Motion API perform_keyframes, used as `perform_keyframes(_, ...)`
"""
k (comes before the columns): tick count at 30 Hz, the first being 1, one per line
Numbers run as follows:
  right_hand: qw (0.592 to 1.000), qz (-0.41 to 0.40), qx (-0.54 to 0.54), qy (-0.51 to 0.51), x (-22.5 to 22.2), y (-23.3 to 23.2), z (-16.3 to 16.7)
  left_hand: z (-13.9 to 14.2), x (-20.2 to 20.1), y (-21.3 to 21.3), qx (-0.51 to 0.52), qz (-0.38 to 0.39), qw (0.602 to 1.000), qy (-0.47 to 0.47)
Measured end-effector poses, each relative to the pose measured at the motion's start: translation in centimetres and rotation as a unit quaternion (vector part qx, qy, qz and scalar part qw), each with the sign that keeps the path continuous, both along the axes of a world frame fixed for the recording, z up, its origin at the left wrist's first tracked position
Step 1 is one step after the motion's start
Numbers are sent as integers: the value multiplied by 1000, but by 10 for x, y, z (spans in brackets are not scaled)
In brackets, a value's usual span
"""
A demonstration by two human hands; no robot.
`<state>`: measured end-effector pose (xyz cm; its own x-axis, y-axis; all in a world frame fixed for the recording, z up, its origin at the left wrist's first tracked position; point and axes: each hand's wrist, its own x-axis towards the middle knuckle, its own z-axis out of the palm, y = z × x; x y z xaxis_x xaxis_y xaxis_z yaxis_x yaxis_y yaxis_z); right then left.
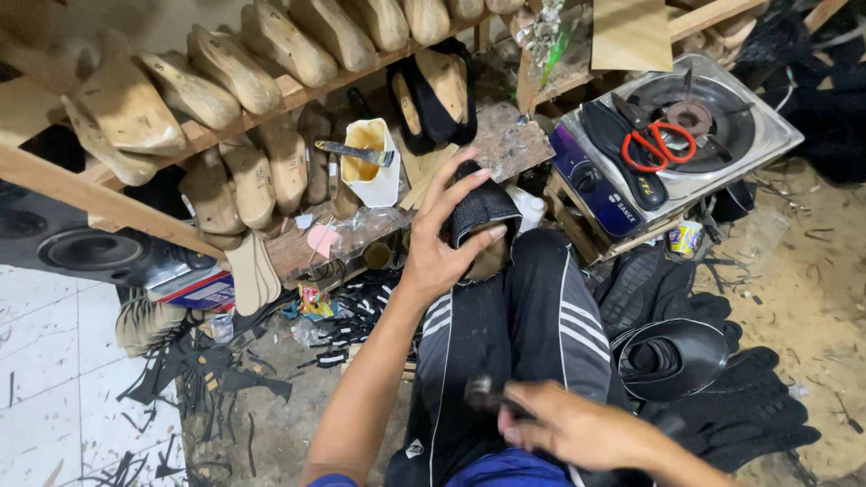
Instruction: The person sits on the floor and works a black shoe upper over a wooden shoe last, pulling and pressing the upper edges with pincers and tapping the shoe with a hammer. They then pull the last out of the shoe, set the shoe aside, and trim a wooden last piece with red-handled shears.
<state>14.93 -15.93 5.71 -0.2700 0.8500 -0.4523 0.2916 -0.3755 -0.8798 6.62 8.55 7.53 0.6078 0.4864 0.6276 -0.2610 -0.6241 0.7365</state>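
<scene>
My left hand [446, 243] grips a black shoe upper on a wooden last [483, 221], which rests on my knee in black striped trousers [541, 316]. The fingers wrap over the toe end, thumb on the side. My right hand [577, 424] is low in the frame and blurred, shut around the handle of a small dark-headed hammer [483, 392] that points left, a short way below the shoe.
Wooden shoe lasts [225, 68] fill slanted shelves at the top left. A white glue cup with a brush [370, 162] stands behind the shoe. A gas stove [686, 135] with red-handled scissors [658, 144] is at right. Black soles [672, 356] and scraps [216, 370] lie about the floor.
</scene>
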Motion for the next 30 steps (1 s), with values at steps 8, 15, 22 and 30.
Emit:
perform_keyframes(8, 797, -379, 408, -235, 12, 21, 21, 2, -19, -32, 17, -21, 999, 31)
perform_keyframes(15, 784, -318, 487, -216, 10, 29, 29, -9, -48, -76, -12, -10, 999, 45)
perform_keyframes(22, 766, -307, 528, -200, -3, 7, -3, -41, -70, -97, -46, 10, 999, 25)
perform_keyframes(30, 762, -326, 525, -194, -5, 11, 5, -20, -68, -86, 109, -19, 994, 4)
